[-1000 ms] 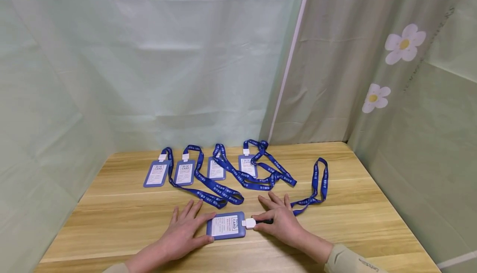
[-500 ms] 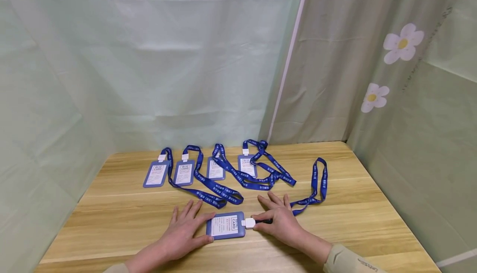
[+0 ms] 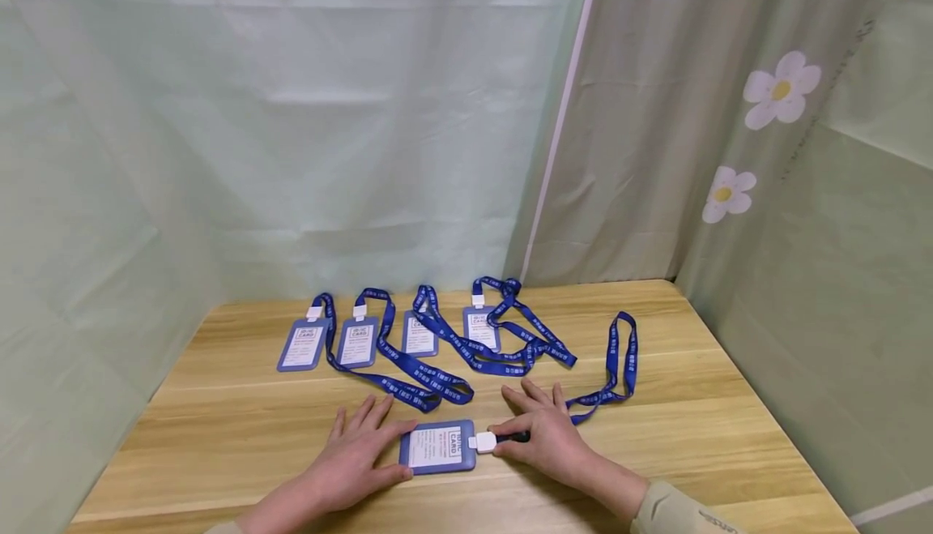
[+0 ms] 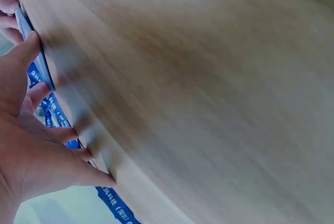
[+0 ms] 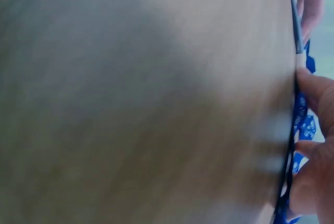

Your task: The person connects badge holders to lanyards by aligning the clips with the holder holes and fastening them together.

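A blue ID badge holder (image 3: pixel 463 464) with a white printed card lies sideways on the table, in front of me in the head view. My left hand (image 3: pixel 353 457) touches its left end, thumb at the near corner and index finger at the far one; the other fingers are spread over the wood. At the badge's right end is a white clip (image 3: pixel 485 442), whose right side my right hand (image 3: pixel 550 437) pinches between thumb and index finger. A black piece shows behind those fingertips. From under the right hand a blue printed lanyard (image 3: pixel 611 372) runs off to the right.
Several more blue badge holders (image 3: pixel 301 346) with white clips and blue lanyards (image 3: pixel 430 377) lie in a row toward the back of the wooden table (image 3: pixel 219 437). Their lanyards cross and overlap. Pale curtains (image 3: pixel 364 129) surround the table's back and sides.
The head view has shifted slightly. Both hands keep the same pose at the badge and the white clip.
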The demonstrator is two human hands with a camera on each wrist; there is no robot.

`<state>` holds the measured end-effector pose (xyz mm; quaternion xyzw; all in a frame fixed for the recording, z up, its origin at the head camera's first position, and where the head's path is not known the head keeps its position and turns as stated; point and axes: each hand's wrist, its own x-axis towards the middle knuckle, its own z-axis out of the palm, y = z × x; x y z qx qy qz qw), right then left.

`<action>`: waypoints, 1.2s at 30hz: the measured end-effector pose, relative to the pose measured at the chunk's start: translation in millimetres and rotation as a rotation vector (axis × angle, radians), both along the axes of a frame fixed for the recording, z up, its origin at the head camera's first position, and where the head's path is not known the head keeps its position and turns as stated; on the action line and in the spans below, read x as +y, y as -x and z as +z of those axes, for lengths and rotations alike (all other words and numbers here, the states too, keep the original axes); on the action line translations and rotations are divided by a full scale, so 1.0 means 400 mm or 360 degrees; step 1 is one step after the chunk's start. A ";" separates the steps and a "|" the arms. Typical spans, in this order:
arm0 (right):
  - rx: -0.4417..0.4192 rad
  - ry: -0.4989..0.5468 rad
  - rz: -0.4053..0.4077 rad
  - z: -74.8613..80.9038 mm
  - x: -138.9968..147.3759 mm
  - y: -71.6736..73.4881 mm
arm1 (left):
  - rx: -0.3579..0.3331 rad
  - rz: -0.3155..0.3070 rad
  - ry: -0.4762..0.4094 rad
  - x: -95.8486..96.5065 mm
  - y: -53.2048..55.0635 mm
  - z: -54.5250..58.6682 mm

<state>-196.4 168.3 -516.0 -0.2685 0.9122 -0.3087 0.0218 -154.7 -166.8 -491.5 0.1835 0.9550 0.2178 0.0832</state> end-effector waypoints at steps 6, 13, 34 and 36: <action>0.0048 -0.0088 0.0063 0.008 0.010 -0.007 | 0.0009 -0.0068 0.0032 -0.031 -0.002 0.004; 0.0137 -0.0096 0.0117 0.014 0.031 -0.023 | -0.0054 -0.0033 0.0056 -0.083 -0.015 0.010; 0.0184 -0.0246 0.0275 0.015 0.080 -0.026 | -0.0012 0.0098 0.0168 -0.326 -0.037 0.015; 0.0187 -0.0236 0.0292 0.012 0.085 -0.026 | 0.0010 0.0111 0.0173 -0.354 -0.040 0.015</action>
